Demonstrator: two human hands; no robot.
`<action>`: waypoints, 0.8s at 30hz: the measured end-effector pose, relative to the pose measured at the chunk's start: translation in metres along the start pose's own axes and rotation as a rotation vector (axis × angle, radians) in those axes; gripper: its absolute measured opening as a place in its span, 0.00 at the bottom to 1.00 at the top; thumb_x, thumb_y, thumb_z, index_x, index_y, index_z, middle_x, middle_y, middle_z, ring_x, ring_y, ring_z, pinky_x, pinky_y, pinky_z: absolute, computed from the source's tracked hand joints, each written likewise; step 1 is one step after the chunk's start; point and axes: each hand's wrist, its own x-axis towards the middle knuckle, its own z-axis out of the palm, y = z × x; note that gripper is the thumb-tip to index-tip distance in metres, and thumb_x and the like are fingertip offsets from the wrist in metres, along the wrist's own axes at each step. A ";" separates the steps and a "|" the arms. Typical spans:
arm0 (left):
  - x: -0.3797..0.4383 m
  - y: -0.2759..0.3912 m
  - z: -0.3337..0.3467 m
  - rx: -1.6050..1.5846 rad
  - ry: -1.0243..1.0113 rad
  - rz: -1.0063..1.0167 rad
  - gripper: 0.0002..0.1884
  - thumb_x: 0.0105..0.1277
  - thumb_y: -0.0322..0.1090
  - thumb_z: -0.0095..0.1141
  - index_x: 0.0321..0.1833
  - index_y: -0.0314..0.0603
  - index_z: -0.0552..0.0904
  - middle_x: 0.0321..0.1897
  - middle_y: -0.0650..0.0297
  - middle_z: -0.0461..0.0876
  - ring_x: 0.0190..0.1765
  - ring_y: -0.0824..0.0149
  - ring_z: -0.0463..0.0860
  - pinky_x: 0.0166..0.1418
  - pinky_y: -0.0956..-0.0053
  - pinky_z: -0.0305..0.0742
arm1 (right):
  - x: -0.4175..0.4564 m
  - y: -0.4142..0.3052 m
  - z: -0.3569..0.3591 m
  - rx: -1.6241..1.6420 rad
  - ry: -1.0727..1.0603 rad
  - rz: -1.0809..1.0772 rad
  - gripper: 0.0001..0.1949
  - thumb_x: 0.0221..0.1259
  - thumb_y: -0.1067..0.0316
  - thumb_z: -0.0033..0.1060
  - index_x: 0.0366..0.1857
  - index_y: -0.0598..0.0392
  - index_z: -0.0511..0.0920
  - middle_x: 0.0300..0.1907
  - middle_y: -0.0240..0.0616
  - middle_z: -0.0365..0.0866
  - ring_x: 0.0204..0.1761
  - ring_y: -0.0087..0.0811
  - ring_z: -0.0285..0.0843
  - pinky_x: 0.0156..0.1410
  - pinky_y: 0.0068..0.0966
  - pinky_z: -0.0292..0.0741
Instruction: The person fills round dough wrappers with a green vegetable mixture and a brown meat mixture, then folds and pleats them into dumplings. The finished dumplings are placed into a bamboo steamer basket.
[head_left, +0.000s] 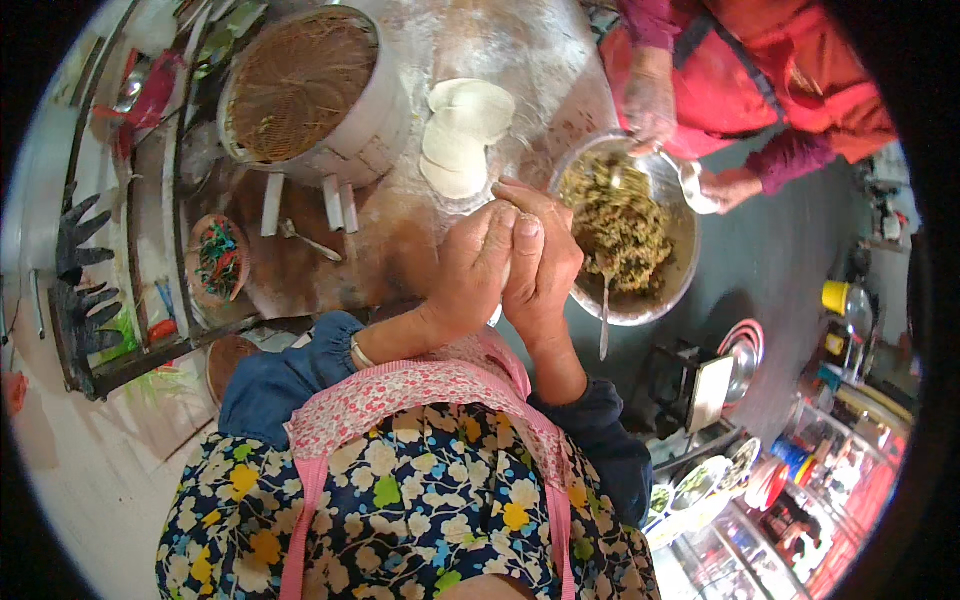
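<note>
My left hand (476, 259) and my right hand (540, 262) are pressed together in front of my apron, thumbs side by side. A small pale edge shows between them below the thumbs; what they enclose is mostly hidden. Just beyond my fingers, several flat round dough wrappers (457, 142) lie overlapping on the floured table (390, 262). To the right of my hands is a large metal bowl (694, 277) of chopped filling (622, 225), with a metal spoon (605, 322) leaning over its near rim.
A co-worker in red stands across at the upper right, one hand (651, 112) at the bowl, the other (727, 187) holding a white wrapper (696, 187). At left are a round steamer-like container (367, 127), a spoon (311, 240), a small bowl (244, 262) and a metal rack (187, 341) with black gloves (86, 277).
</note>
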 end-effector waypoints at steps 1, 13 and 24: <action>0.003 0.002 -0.002 -0.032 0.051 0.009 0.14 0.78 0.37 0.41 0.40 0.34 0.76 0.32 0.62 0.77 0.36 0.71 0.73 0.42 0.72 0.71 | 0.005 0.000 0.009 -0.010 0.009 -0.029 0.14 0.71 0.65 0.44 0.43 0.62 0.81 0.43 0.49 0.84 0.51 0.47 0.81 0.60 0.40 0.70; 0.042 0.024 -0.103 0.062 0.412 0.132 0.12 0.77 0.34 0.41 0.43 0.33 0.77 0.35 0.63 0.78 0.40 0.73 0.74 0.45 0.75 0.72 | 0.070 -0.011 0.134 0.103 -0.097 -0.298 0.14 0.72 0.66 0.43 0.44 0.60 0.81 0.45 0.46 0.85 0.47 0.43 0.80 0.57 0.34 0.74; 0.160 0.015 -0.258 0.234 0.436 0.329 0.14 0.75 0.41 0.45 0.45 0.36 0.78 0.37 0.65 0.79 0.42 0.69 0.78 0.49 0.71 0.74 | 0.166 -0.005 0.230 0.067 -0.284 -0.233 0.25 0.65 0.62 0.58 0.63 0.61 0.68 0.64 0.54 0.69 0.68 0.53 0.64 0.72 0.43 0.58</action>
